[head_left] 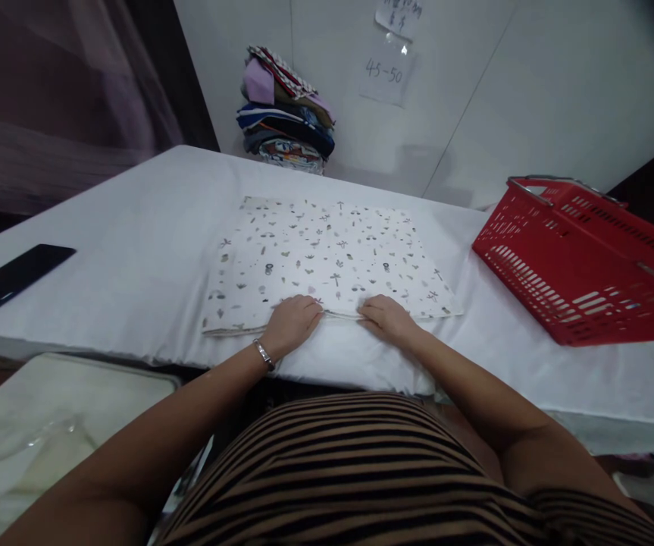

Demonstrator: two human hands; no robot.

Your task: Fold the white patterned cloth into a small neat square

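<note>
striped shirt [349, 470] faces the desk [127, 212]. on the desk, the folded cloth [327, 250] extends away from both hands, long axis running left to right. left hand [292, 322] and right hand [388, 320], fingers curled closed, grip its near edge, set apart; neither is nearer.

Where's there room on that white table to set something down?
Roomiest: the left side of the table, between phone and patterned cloth. A narrower strip runs between it and the red basket. Crowded: the middle, with the cloth and, in front, the left arm and right arm.
</note>
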